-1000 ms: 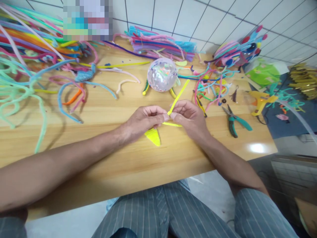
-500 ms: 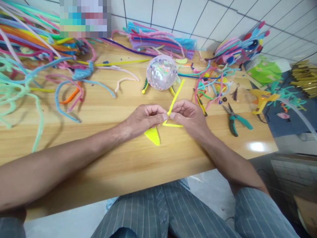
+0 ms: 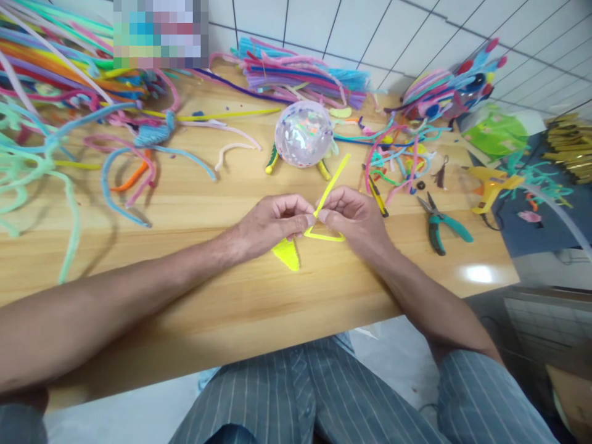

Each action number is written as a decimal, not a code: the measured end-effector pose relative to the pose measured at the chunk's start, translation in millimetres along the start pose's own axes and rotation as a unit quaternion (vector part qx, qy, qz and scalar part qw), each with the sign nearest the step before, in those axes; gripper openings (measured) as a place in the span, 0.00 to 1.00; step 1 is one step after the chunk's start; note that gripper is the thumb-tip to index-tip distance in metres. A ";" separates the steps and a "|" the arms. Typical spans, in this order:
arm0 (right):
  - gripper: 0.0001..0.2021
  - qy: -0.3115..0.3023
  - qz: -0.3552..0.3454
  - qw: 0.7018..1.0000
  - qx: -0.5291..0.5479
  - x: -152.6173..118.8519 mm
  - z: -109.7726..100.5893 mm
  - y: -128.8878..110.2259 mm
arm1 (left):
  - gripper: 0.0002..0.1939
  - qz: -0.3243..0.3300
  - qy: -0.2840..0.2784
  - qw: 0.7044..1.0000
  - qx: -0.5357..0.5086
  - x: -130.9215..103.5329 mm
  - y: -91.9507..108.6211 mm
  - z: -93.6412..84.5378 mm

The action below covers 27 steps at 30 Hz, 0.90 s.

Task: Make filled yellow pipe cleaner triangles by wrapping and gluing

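A yellow pipe cleaner [image 3: 333, 180], bent into an angular shape, is pinched between both my hands. My left hand [image 3: 284, 222] is closed on it with thumb and finger, and my right hand [image 3: 354, 217] is closed on it just to the right, the fingertips nearly touching. One straight end points up and away; a folded length runs low toward my right palm. Below my left hand lies a flat yellow fuzzy piece [image 3: 287, 254], its upper part hidden by the hand. Beyond my hands stands a clear ball [image 3: 303, 134] with coloured bits and yellow-and-green legs.
Teal-handled pliers [image 3: 437, 225], a yellow utility knife [image 3: 379, 196] and a yellow glue gun [image 3: 490, 186] lie to the right. Bundled pipe cleaners [image 3: 296, 74] rest along the tiled wall. Loose light-green pipe cleaners [image 3: 71, 222] and a blue one [image 3: 111, 191] spread across the left.
The upright end of the yellow pipe cleaner has tilted slightly to the right and lower. Its folded lower length has shifted a little downward. Both hands keep their pinch in nearly the same place.
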State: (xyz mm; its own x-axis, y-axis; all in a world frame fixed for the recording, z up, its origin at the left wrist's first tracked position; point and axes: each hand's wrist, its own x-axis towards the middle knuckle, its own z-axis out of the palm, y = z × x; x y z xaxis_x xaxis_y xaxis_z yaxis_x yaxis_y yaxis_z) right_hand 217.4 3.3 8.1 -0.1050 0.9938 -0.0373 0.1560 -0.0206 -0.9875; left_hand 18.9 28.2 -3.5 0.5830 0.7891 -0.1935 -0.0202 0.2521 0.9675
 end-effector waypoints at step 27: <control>0.19 0.026 -0.068 0.997 -0.041 -2.1 0.1 -0.1 | 0.08 0.025 0.010 0.999 0.024 -1.2 -2.9 2.6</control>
State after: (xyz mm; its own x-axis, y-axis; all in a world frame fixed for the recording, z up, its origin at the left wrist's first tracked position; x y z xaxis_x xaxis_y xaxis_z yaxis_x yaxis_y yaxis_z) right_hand 217.5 1.2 8.3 -0.0809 0.9911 0.1061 0.2228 0.1217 -0.9672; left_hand 20.3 25.1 -5.6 0.5659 0.8111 -0.1479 -0.0089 0.1853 0.9826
